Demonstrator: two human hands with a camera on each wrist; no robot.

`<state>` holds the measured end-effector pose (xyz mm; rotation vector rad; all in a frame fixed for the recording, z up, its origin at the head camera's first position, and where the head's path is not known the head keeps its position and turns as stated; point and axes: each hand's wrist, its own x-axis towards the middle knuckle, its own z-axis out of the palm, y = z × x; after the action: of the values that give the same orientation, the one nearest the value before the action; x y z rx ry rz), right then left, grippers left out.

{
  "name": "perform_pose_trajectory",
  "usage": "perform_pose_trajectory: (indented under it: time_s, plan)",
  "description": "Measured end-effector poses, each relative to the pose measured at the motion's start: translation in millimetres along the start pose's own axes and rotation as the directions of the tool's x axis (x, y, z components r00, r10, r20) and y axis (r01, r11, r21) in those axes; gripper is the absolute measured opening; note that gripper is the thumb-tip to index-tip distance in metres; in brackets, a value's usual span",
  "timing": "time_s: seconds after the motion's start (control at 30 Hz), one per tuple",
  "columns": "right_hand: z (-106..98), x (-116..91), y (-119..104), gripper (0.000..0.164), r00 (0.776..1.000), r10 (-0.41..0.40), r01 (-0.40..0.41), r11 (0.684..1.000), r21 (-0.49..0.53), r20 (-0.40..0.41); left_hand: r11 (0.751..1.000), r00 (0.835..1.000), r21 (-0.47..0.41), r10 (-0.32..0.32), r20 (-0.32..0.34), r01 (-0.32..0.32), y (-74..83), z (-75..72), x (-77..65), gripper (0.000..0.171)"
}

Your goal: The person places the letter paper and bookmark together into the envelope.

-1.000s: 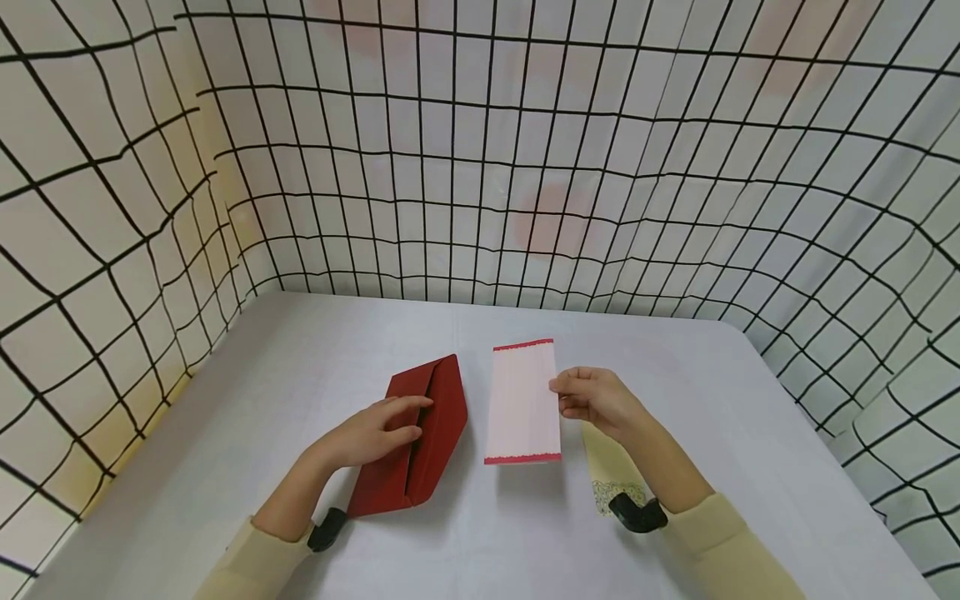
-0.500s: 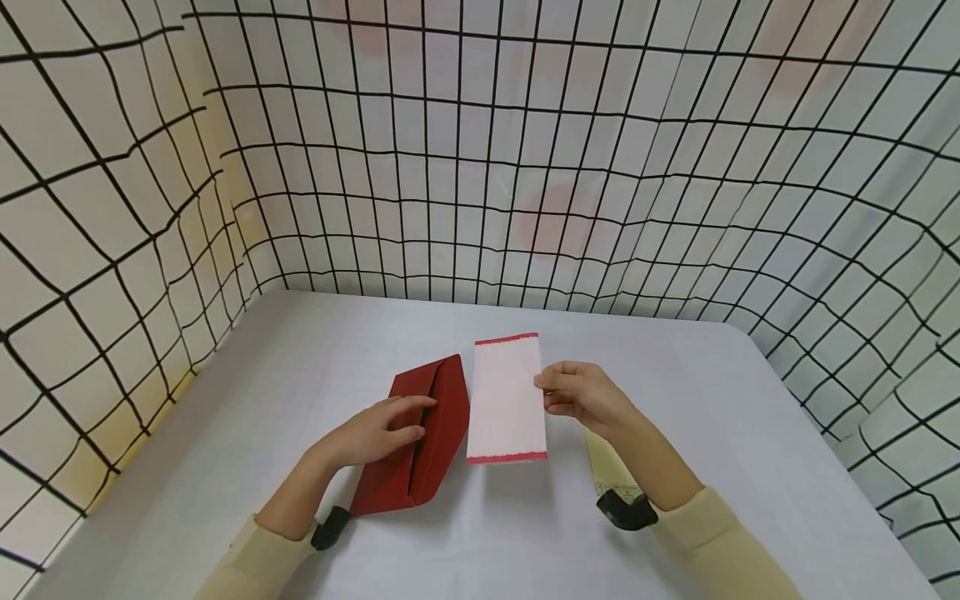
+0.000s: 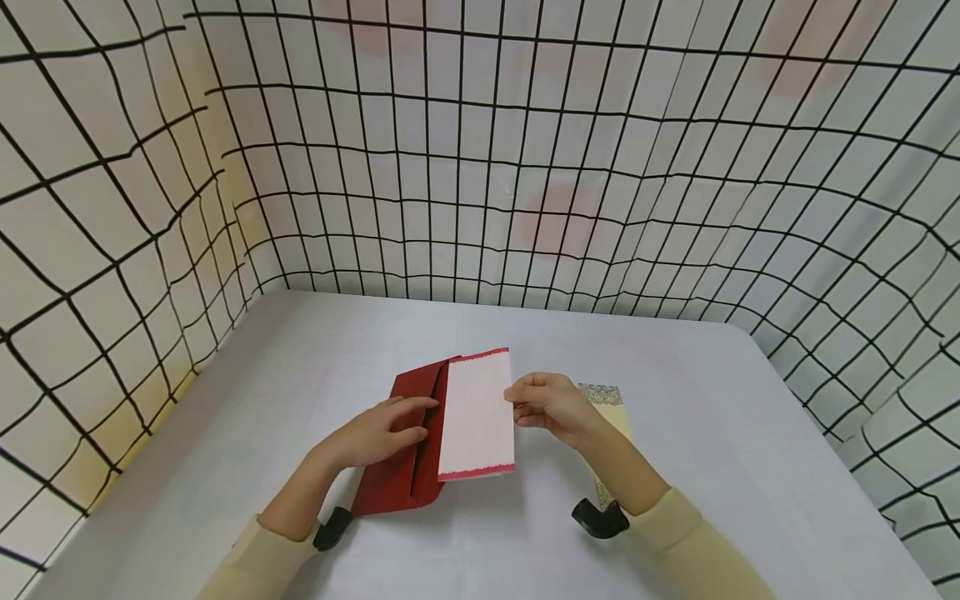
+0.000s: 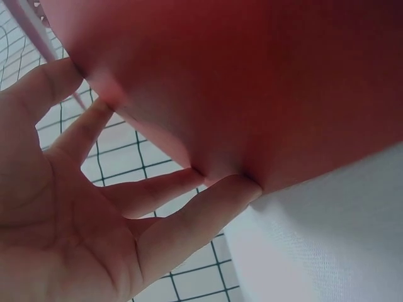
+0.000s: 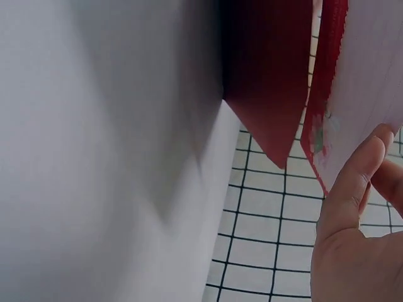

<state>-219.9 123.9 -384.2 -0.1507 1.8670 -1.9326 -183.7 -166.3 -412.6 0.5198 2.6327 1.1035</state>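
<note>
The left hand [image 3: 378, 429] holds a red envelope [image 3: 388, 485]; the right hand [image 3: 553, 406] pinches a card [image 3: 476, 417], perhaps touching it.

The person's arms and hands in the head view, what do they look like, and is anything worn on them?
Both arms have pale cream-yellow sleeves with wide cuffs that end short of the hands. A small, dark, rounded device sits near each cuff. The left hand and right hand are bare; no gloves, rings or cables show.
</note>
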Motion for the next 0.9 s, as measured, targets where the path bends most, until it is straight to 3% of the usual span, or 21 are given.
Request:
perform_pose_trajectory:
  time_s: [0.37, 0.9]
  plan:
    - [18, 4, 14, 0.01, 0.999, 0.008, -0.01, 0.998, -0.056, -0.042, 0.999, 0.999, 0.014, -0.037, -0.008, 0.037, 1.5, 1.6, 0.8, 0.045]
    - [26, 5, 9, 0.013, 0.994, 0.002, -0.017, 0.989, -0.148, -0.105, 0.998, 0.999, 0.024, -0.051, -0.013, 0.051, 0.9, 3.5, 1.1, 0.044]
